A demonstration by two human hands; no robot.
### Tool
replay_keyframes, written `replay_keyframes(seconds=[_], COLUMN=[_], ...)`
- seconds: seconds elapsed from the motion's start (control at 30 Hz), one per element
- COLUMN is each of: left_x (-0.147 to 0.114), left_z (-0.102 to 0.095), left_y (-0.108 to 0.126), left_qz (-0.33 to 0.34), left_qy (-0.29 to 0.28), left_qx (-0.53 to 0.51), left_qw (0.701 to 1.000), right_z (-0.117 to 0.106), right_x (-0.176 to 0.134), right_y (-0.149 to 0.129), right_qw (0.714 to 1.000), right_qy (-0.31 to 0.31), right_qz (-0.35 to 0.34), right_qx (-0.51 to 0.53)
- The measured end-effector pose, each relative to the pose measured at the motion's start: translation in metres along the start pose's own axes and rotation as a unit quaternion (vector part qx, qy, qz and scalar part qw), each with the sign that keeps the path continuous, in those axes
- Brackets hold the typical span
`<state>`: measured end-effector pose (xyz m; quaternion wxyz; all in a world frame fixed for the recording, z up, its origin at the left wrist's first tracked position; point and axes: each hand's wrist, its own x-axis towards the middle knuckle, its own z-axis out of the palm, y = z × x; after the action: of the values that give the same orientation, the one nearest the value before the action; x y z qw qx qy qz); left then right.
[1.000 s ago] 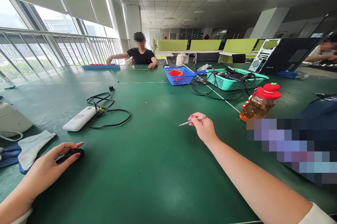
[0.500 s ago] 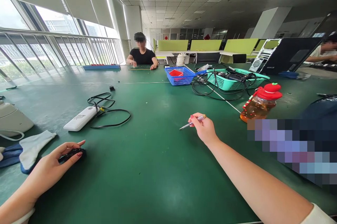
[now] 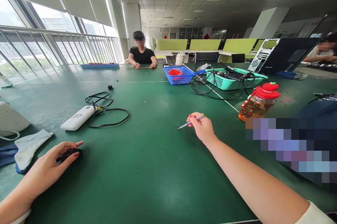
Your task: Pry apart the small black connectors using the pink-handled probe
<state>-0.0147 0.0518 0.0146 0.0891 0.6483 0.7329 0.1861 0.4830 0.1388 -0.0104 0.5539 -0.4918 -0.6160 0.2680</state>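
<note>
My right hand (image 3: 203, 128) pinches a slim screwdriver (image 3: 195, 121) with a clear handle and a brass-coloured end. Its thin tip points left and down, close to the green tabletop (image 3: 158, 168); contact is hard to tell. On the left, my left hand (image 3: 56, 162) curls its fingers and thumb round a small black object (image 3: 68, 154) at the table surface. Most of that object is covered by the hand, so its kind is unclear. Beside this hand lies a white and blue glove (image 3: 28, 148). A white power bank (image 3: 79, 118) with a black cable (image 3: 116, 123) lies further forward.
A red-lidded bottle (image 3: 256, 106) stands to the right, near a dark, partly pixelated item (image 3: 316, 126). Further back are a blue basket (image 3: 179, 78), a green basket (image 3: 226, 83) with tangled cables, and a black panel (image 3: 286, 54). A person (image 3: 142, 55) sits across the table.
The view has shifted slightly, moving things a little left. Both my hands keep their grips. A hand of the person opposite has moved inward along the table.
</note>
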Motion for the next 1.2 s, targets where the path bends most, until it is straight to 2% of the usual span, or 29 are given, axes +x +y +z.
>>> replay_keyframes(seconds=[0.23, 0.5, 0.73, 1.2], left_x=[0.0031, 0.0007, 0.0010, -0.0004], left_z=[-0.0006, 0.0015, -0.0001, 0.0041], left_y=[-0.0036, 0.0058, 0.0041, -0.0031], left_qz=[-0.004, -0.017, -0.006, 0.040], left_qy=[-0.034, -0.022, -0.035, 0.007], left_qx=[-0.007, -0.004, 0.030, 0.067], left_qw=[0.999, 1.000, 0.999, 0.997], right_z=[0.0005, 0.0003, 0.0006, 0.0015], right_x=[0.0011, 0.0009, 0.0015, 0.0020], right_y=[0.0038, 0.0037, 0.0001, -0.0006], right_qw=[1.000, 1.000, 1.000, 1.000], right_qy=[0.000, 0.000, 0.003, 0.003], right_qz=[0.003, 0.004, 0.006, -0.005], right_qx=[0.014, 0.013, 0.010, 0.013])
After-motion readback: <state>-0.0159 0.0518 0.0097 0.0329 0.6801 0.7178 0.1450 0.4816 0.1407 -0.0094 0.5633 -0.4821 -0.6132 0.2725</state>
